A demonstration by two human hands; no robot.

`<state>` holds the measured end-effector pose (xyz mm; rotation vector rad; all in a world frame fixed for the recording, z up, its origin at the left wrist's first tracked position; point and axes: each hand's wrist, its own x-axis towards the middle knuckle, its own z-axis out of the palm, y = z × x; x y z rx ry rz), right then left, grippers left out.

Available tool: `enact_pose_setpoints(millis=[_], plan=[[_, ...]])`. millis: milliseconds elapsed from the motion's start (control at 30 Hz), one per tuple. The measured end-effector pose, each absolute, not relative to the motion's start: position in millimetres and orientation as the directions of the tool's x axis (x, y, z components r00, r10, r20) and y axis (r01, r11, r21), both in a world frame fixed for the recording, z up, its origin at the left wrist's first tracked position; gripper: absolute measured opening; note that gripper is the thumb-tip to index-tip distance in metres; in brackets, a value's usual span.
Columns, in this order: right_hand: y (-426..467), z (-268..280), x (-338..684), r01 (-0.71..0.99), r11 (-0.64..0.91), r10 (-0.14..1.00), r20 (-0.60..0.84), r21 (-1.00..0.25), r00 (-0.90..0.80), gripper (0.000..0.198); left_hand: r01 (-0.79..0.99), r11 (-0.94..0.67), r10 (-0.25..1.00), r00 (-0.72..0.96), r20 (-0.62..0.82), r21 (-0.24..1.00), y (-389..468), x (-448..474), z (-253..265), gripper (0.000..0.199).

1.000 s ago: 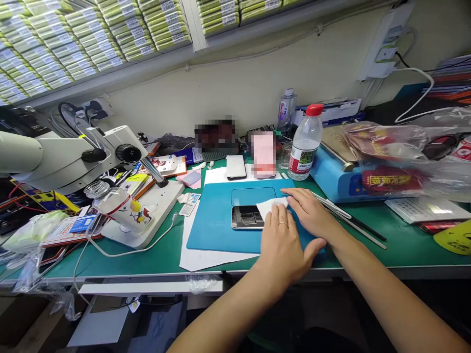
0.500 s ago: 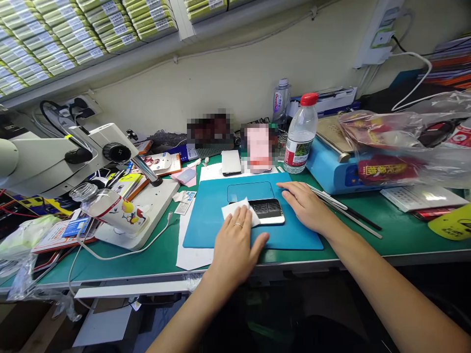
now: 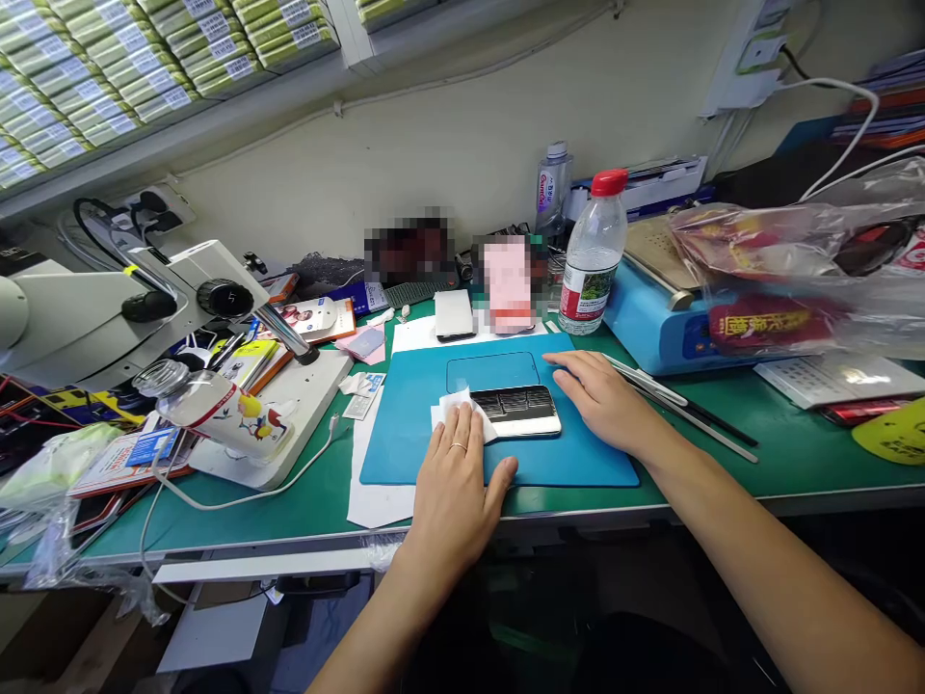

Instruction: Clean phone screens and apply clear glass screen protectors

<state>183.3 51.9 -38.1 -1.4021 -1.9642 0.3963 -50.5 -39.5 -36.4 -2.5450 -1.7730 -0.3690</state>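
On a blue work mat (image 3: 405,453) lies a phone (image 3: 531,425) with a dark, reflective face and a pale edge. My left hand (image 3: 455,482) lies over the phone's left end, fingers together and pressed on a white tissue (image 3: 444,412). The tissue and the fingers hide that end. My right hand (image 3: 603,395) rests at the mat's right side, fingers stretched out, thumb apart, with nothing visible in it. Its fingertips are close to a thin black-outlined clear panel (image 3: 491,369), which lies behind the phone.
Tweezers and thin tools (image 3: 694,419) lie right of the mat. A red-capped bottle (image 3: 591,260) and a blue machine (image 3: 650,328) stand behind. To the left are a microscope stand (image 3: 318,386), a glass jar (image 3: 231,414) and a white cable (image 3: 252,496).
My left hand and the tissue have slid slightly left along the phone, and the tissue has bunched up. My right hand has stayed in nearly the same place.
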Motion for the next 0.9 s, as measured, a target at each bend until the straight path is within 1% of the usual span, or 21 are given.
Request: enact_pose_setpoints(millis=[233,400,567,767,900], plan=[[56.4,-42.1,184.2,0.721,0.400,0.903,0.380,-0.566,-0.203,0.045,0.817,-0.518,0.855,0.491,0.165,0.253,-26.7,-16.1,-23.8,0.085],[58.7,-43.8,186.1,0.749,0.382,0.907,0.375,-0.541,-0.192,0.046,0.781,-0.554,0.832,0.521,0.188,0.289,-26.1,0.0,-23.3,0.093],[58.0,-44.4,187.1,0.750,0.390,0.903,0.383,-0.534,-0.197,0.044,0.802,-0.534,0.846,0.505,0.172,0.267,-42.7,-24.8,-25.4,0.082],[56.4,-42.8,186.9,0.749,0.397,0.902,0.376,-0.530,-0.212,0.044,0.887,-0.418,0.906,0.394,0.152,0.194,-52.1,-61.5,-25.0,0.067],[55.7,-40.5,186.1,0.752,0.392,0.906,0.363,-0.530,-0.216,0.043,0.906,-0.388,0.916,0.357,0.183,0.170,-52.6,-57.8,-28.7,0.070]])
